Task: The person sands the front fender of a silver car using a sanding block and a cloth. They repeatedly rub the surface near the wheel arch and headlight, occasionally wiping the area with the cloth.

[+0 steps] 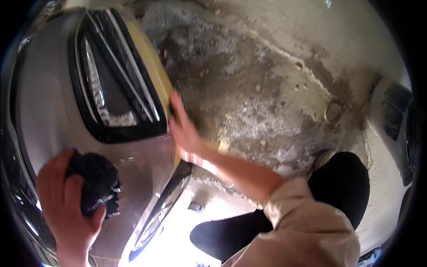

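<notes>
From head height, the fisheye view looks steeply down, close above the grey car panel, whose right edge lies left of centre, and takes in the floor beyond that edge.

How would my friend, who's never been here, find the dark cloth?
Start at the big gray car panel on the left. Over its lower part, find the left hand. The dark cloth is in its grip, crumpled where the panel is smooth.

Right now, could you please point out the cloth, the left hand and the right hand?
Cloth (95, 177), head view: its dark bunched middle.
Left hand (66, 207), head view: its back.
Right hand (185, 135), head view: its back.
</notes>
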Available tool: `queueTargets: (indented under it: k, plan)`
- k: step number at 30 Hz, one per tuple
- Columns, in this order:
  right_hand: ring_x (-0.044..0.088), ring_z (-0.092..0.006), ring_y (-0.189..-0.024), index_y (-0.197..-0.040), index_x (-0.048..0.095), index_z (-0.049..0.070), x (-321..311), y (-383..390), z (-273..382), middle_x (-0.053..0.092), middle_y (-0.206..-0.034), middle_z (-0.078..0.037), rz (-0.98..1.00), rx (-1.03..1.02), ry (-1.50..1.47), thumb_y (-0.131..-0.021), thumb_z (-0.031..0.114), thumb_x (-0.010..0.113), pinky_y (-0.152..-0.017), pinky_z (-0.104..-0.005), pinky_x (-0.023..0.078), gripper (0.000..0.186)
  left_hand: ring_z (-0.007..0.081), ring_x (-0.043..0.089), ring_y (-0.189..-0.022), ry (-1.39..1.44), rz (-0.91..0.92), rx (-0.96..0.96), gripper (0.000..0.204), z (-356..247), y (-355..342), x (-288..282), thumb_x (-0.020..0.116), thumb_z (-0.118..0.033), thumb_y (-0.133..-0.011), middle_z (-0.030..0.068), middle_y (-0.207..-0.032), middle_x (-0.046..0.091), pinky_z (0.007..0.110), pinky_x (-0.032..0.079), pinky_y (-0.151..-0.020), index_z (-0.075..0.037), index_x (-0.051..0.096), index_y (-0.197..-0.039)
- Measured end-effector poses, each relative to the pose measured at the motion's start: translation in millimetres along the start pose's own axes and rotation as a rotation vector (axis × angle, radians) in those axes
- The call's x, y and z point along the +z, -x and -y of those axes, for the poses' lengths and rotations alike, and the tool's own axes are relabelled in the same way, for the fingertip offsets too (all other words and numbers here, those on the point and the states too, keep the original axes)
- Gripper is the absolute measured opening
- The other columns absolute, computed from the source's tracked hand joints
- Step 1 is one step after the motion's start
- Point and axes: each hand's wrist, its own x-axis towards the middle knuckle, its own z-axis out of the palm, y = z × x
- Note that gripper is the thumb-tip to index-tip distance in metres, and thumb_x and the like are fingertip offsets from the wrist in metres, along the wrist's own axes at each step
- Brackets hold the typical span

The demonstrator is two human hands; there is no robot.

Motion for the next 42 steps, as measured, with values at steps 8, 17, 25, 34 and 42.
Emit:
queueTargets:
  k: [8,17,25,34,42]
  plan:
    - [0.009,-0.0351,-0.157,-0.16,0.02,-0.001,-6,-98,53,0.015,-0.168,-0.023,0.05,0.195,0.068,-0.109,0.026,0.041,-0.127,-0.0394,0.011,0.062,0.0427,0.054,-0.125,0.006,-0.048,-0.094,0.049,2,11,2,0.053,-0.036,-0.099,0.0231,-0.138,0.055,0.054,0.042,-0.104,-0.005,0.053,-0.137]
    - [0.006,-0.0341,-0.158,-0.161,0.016,-0.001,7,-56,52,0.009,-0.169,-0.023,-0.034,0.308,-0.1,-0.108,0.027,0.042,-0.127,-0.0404,0.008,0.065,0.0428,0.046,-0.136,-0.208,-0.057,-0.07,0.039,5,-5,-5,0.063,-0.019,-0.082,0.0163,-0.147,0.051,0.055,0.04,-0.108,-0.013,0.069,-0.12]
    - [0.003,-0.0356,-0.158,-0.162,0.012,0.001,18,5,53,0.01,-0.17,-0.02,-0.005,0.12,0.212,-0.105,0.013,0.042,-0.127,-0.0443,0.005,0.066,0.0425,0.051,-0.122,-0.147,-0.065,-0.136,0.055,2,-15,6,0.078,-0.021,-0.069,0.014,-0.147,0.051,0.053,0.043,-0.105,-0.011,0.066,-0.122]
    - [0.012,-0.0295,-0.157,-0.162,0.016,0.002,3,-57,23,0.015,-0.169,-0.02,-0.026,0.283,-0.184,-0.108,0.023,0.042,-0.127,-0.0361,0.01,0.064,0.0309,0.057,-0.098,-0.089,-0.189,-0.182,0.042,1,-28,4,0.086,-0.009,-0.06,0.0063,-0.107,0.06,0.042,0.051,-0.081,-0.01,0.065,-0.097]
    - [0.016,-0.0308,-0.156,-0.161,0.018,0.001,-7,-82,49,0.019,-0.167,-0.024,0.008,0.437,-0.253,-0.109,0.027,0.039,-0.126,-0.0364,0.015,0.062,0.0314,0.061,-0.087,-0.079,-0.256,-0.237,0.031,-2,-36,12,0.084,-0.011,-0.067,0.0076,-0.09,0.056,0.042,0.05,-0.07,-0.008,0.06,-0.087]
